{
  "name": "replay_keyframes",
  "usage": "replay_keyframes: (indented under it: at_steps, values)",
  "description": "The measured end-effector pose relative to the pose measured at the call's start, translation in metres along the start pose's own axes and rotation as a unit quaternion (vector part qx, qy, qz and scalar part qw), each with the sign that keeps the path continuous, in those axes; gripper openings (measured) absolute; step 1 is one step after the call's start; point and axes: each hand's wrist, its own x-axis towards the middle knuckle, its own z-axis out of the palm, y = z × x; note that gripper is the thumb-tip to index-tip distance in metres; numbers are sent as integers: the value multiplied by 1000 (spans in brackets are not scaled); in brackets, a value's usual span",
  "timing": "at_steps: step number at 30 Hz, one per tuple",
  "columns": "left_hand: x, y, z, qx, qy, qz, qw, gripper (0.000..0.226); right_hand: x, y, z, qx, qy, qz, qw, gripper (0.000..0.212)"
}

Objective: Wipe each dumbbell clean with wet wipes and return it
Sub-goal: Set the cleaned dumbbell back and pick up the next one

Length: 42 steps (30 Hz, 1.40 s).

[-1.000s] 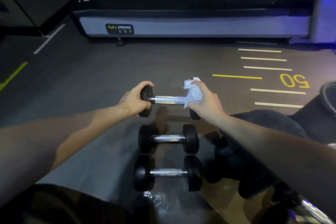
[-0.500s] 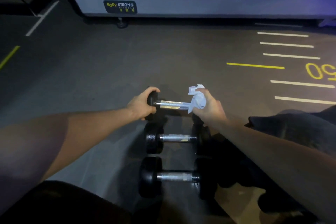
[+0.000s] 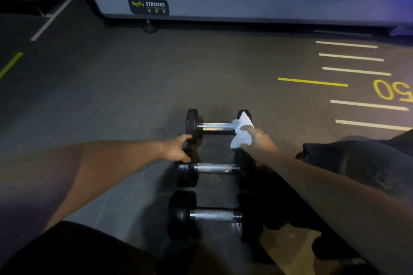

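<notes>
Three black dumbbells with chrome handles lie in a row on the grey floor. The far dumbbell rests on the floor. My left hand is just below its left head, fingers apart and curled loosely, thumb touching the head's lower edge. My right hand grips a crumpled white wet wipe against the right end of the far dumbbell's handle. The middle dumbbell and the near dumbbell lie untouched under my arms.
A treadmill base with a logo label runs across the back. White and yellow floor lines and a yellow "50" mark the right. A dark bag sits right of the dumbbells. My knee fills the lower left.
The far dumbbell, held up in both hands before, now lies on the floor at the far end of the row. My left hand has loosened its grip on the left head.
</notes>
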Motion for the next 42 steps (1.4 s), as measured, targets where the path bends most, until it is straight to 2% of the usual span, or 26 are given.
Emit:
replay_keyframes:
  at_steps: [2,9,14,19,23,27,32,37,39,42]
  values:
    - [-2,-2,3,8,4,-9,1000,92,-4,3,5,-12,-12,11,1000,59]
    - [-7,-4,1,51,-11,1,999,102,-13,4,9,-8,-29,35,999,61]
    - [-11,-5,4,67,-16,-8,998,97,-22,4,6,-3,-18,54,998,65]
    - [-16,-12,19,39,-20,-10,999,95,-42,3,26,8,-69,46,997,83]
    - [-12,-11,25,56,-32,4,998,94,-45,8,40,5,-65,49,997,75]
    - [-7,-17,32,4,-44,-17,999,96,-42,15,49,19,-54,71,996,64]
    - [4,-23,47,-9,9,5,1000,93,-41,8,49,21,-47,77,996,65]
    - [12,-22,50,-5,48,-8,999,74,-33,8,58,26,-10,82,996,73]
    - [13,-22,49,-6,51,-8,999,73,-33,8,59,26,-10,91,995,80]
    - [13,-24,49,-11,50,-8,999,79,-36,4,55,15,-17,107,994,75]
